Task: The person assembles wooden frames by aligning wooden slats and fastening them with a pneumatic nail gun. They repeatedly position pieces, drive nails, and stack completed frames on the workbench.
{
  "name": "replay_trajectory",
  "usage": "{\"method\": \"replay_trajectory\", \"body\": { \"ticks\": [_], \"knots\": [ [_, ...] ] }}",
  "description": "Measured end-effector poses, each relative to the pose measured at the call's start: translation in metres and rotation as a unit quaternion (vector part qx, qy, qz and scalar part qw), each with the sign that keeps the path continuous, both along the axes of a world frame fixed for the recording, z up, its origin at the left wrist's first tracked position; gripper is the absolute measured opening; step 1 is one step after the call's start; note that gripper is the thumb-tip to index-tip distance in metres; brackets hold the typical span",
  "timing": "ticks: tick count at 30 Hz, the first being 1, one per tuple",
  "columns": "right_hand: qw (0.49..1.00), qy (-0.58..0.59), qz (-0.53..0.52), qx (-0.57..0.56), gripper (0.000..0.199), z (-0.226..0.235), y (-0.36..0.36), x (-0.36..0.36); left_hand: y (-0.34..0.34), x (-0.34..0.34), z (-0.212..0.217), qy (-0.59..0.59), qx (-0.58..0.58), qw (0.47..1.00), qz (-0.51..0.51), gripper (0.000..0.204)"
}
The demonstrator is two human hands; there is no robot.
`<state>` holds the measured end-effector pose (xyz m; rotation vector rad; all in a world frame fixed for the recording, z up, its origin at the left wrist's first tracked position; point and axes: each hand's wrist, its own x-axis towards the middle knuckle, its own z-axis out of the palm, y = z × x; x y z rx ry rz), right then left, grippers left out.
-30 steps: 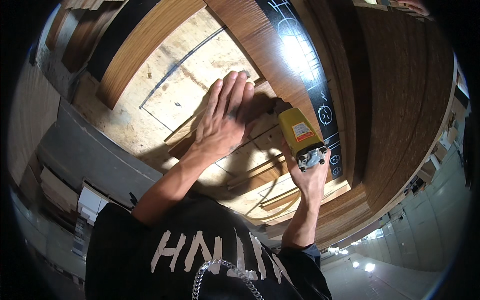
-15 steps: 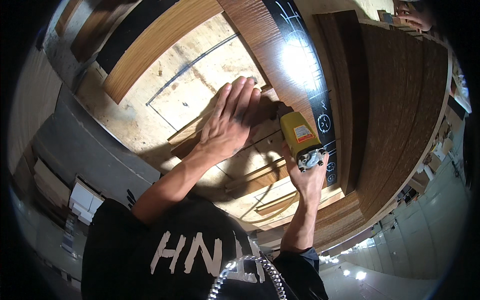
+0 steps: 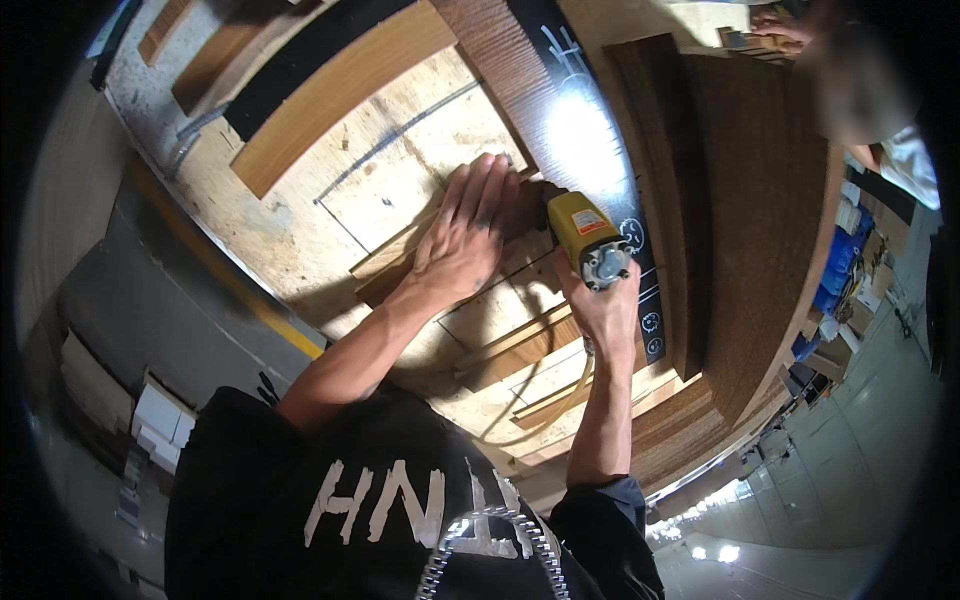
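Observation:
My left hand lies flat, fingers stretched forward and close together, on a short brown wood strip. The strip's far end meets a long brown board, though my hand and its shadow partly cover the joint. My right hand is wrapped round the grip of a yellow nail gun. The gun's dark nose points at the strip's end beside the long board, just right of my left fingertips. Whether the nose touches the wood, I cannot tell. A thin air hose trails below the gun.
A light plywood board with dark drawn lines lies underneath. More wood strips lie nearer me. An orange-brown board is at upper left, and a big dark wood panel stands right. Another person is at upper right.
The nail gun in my right hand has shifted slightly up and left. My left hand stays on the strip. The view has moved a little, and the other person has come further into it.

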<state>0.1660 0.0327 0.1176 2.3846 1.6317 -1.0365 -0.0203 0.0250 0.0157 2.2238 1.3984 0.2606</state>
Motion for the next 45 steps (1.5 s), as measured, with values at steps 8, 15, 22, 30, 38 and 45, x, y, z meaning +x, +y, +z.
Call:
{"method": "replay_trajectory", "body": {
  "ticks": [8, 15, 22, 30, 38, 45],
  "knots": [
    [0.994, 0.088, -0.037, 0.051, 0.031, 0.006, -0.025, -0.024, -0.005, 0.004, -0.007, 0.0, 0.057, 0.998, 0.013, 0.08],
    [0.991, 0.102, -0.074, 0.035, 0.037, 0.005, -0.016, -0.024, 0.009, -0.036, 0.007, -0.108, -0.031, 0.994, -0.004, 0.065],
    [0.991, 0.08, -0.106, 0.033, 0.039, -0.006, -0.023, -0.027, 0.089, -0.163, -0.002, 0.168, 0.106, 0.97, 0.143, 0.08],
    [0.978, 0.052, -0.201, 0.005, 0.037, 0.004, -0.031, -0.045, 0.105, -0.192, -0.01, 0.118, 0.114, 0.985, 0.057, 0.08],
    [0.966, 0.015, -0.258, 0.014, 0.043, 0.02, -0.048, -0.092, 0.114, -0.191, -0.003, 0.117, 0.134, 0.983, 0.036, 0.078],
    [0.893, 0.096, -0.439, 0.013, 0.044, 0.015, -0.133, -0.151, 0.114, -0.192, -0.006, 0.145, 0.144, 0.979, 0.01, 0.079]
  ]
}}
